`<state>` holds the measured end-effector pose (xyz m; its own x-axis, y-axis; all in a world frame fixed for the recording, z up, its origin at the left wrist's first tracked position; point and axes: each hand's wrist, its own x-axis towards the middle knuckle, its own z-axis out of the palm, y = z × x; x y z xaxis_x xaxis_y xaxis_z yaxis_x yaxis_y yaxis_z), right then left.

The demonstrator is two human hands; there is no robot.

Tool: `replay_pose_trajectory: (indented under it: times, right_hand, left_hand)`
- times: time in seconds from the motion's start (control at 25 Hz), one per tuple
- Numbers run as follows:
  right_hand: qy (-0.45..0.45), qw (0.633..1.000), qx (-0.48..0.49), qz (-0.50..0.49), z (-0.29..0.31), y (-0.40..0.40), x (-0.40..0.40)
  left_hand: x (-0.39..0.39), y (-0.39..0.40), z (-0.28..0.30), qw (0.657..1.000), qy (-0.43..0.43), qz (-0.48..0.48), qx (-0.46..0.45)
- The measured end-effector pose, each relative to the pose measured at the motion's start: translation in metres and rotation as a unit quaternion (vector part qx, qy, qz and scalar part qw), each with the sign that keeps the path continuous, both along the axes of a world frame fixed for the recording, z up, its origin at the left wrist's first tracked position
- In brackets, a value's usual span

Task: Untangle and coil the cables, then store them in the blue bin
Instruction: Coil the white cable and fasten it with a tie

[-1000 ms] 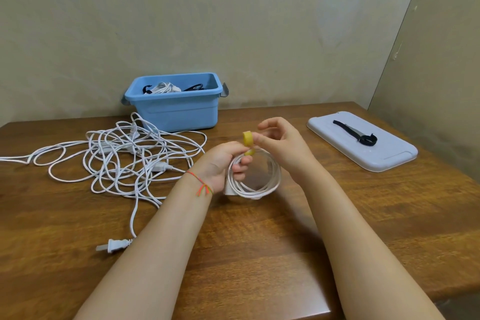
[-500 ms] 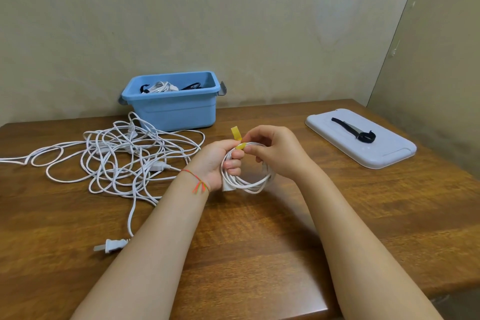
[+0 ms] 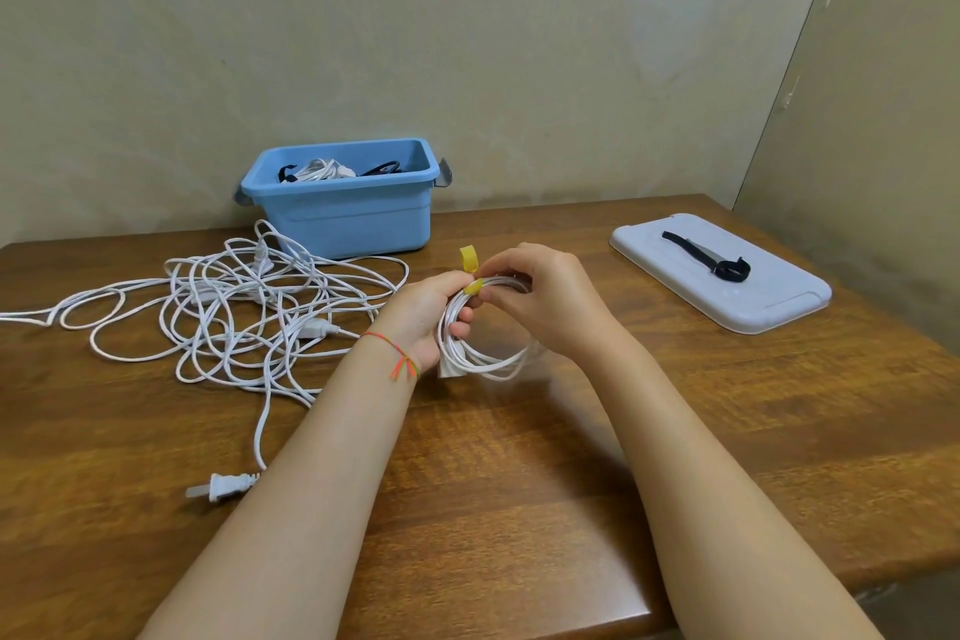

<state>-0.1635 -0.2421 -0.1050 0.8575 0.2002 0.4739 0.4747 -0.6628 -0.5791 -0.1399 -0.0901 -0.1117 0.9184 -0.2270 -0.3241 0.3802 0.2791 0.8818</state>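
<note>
My left hand (image 3: 434, 314) grips a small coiled white cable (image 3: 485, 359) at its left side, above the middle of the table. A yellow strap (image 3: 470, 270) wraps the top of the coil, one end sticking up. My right hand (image 3: 540, 299) pinches the strap and the coil's top with curled fingers. A tangled white cable (image 3: 244, 307) lies spread on the table to the left, its plug (image 3: 223, 486) near the front. The blue bin (image 3: 343, 200) stands at the back against the wall and holds coiled white cables with black straps.
The bin's pale lid (image 3: 727, 286) lies flat at the right with a black strap (image 3: 711, 260) on it. The wooden table (image 3: 519, 483) ends at a near edge below my forearms. Walls close in behind and to the right.
The yellow strap went from a loop held above the coil to wrapped around its top. Both hands drew closer together over the coil.
</note>
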Motion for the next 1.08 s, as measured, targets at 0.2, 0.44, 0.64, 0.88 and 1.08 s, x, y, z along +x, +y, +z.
replay_pose_trajectory:
  times: [0.2,0.44,0.64,0.88,1.08]
  right_hand:
    - [-0.022,0.999,-0.016,-0.017,-0.003,0.003,0.002]
    - [0.032,0.999,-0.015,0.017,-0.003,-0.002,0.002]
    - [0.056,0.997,0.042,-0.008,-0.004,-0.002,0.004]
    - [0.105,0.992,0.055,-0.051,0.001,-0.008,0.002]
    - [0.148,0.984,0.071,-0.073,0.006,-0.013,-0.002]
  left_hand:
    - [0.002,0.000,-0.001,1.000,-0.007,0.006,0.009]
    - [0.002,-0.002,-0.003,0.999,-0.007,0.022,0.043]
    - [-0.002,-0.005,-0.002,0.990,-0.056,0.101,0.084]
    - [-0.006,-0.004,-0.003,0.968,-0.171,0.073,0.166]
    - [-0.014,0.002,0.003,0.944,-0.257,0.038,0.203]
